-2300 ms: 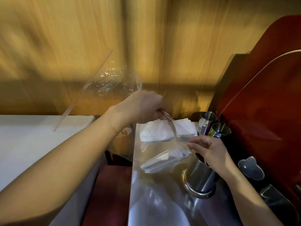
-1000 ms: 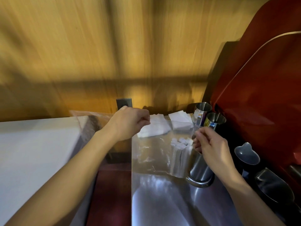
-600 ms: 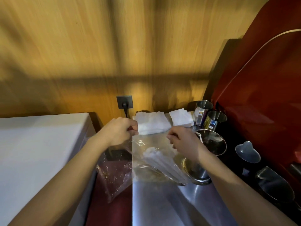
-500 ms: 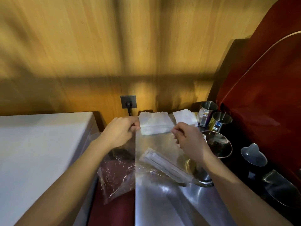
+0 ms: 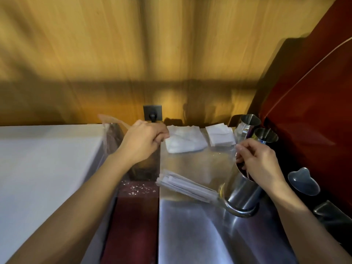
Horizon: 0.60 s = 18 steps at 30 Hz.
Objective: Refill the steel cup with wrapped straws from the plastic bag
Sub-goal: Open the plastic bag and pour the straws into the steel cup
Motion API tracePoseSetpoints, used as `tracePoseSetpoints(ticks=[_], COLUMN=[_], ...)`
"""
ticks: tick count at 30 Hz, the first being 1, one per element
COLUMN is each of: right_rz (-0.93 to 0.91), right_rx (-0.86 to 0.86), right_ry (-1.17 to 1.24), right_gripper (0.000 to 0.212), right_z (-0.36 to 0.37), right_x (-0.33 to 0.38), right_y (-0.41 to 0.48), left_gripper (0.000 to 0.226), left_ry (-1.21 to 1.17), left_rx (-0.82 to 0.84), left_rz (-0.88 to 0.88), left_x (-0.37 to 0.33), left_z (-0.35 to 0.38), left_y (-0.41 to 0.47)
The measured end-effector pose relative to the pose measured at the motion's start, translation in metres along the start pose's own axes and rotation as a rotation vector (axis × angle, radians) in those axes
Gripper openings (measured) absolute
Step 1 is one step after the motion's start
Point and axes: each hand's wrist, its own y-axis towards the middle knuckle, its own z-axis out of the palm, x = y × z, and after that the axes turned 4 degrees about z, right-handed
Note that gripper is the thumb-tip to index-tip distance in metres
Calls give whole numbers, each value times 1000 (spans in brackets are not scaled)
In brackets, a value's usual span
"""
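Note:
A clear plastic bag [image 5: 200,166] is stretched over the steel counter between my two hands. Inside it a bundle of white wrapped straws [image 5: 187,185] lies slanted, its lower end near the steel cup [image 5: 242,191]. The cup stands on the counter at the right, with a curved handle at its base. My left hand [image 5: 142,141] pinches the bag's left end, near the counter's left edge. Above the cup's mouth, my right hand [image 5: 261,162] pinches the bag's right end and covers most of the opening.
Two folded white cloths [image 5: 184,140] [image 5: 220,136] lie at the back of the steel counter [image 5: 190,235]. Two smaller steel cups [image 5: 247,122] [image 5: 265,137] stand behind, beside a red machine [image 5: 314,111]. A white surface [image 5: 38,159] lies left; a wall socket [image 5: 152,112] sits behind.
My right hand has moved right, from left of the cup to over its mouth, still holding the bag. My left hand has lifted the bag's left end slightly. The straws still lie slanted inside.

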Motion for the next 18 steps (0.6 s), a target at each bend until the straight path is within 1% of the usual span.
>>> tracePoseSetpoints(ticks=[1,3,5,7,10,12,14,18], right_rz=[3,14,17,13,19,13,12,-56], right_rx=[-11,-20,-30,-48,-76,-87,-95,-95], right_ry=[2,-6,-13,-5,-4,8,78,227], right_gripper=[19,19,19,20,21,20,20,18], right_z=[-1,0,1,1,-1,-4,-6,-10], right_x=[-2,-6,-9,-11,-13,-12,-12,-2], right_y=[1,2,2,1,-1,-2,-3,-4], left_gripper=[12,16,16,18,19,18,18,14], left_ry=[6,61,118,130,178,155,119,97], left_rx=[16,113,55,7,17,66,106,40], left_rz=[26,40,81,82,62,53,46,6], left_x=[-5,-12,-16,-18,-18,-18,-17,-16], left_z=[-5,-10,-13,-17,-18,-19,-23,-44], left_y=[4,11,18,23,29,30,30,36])
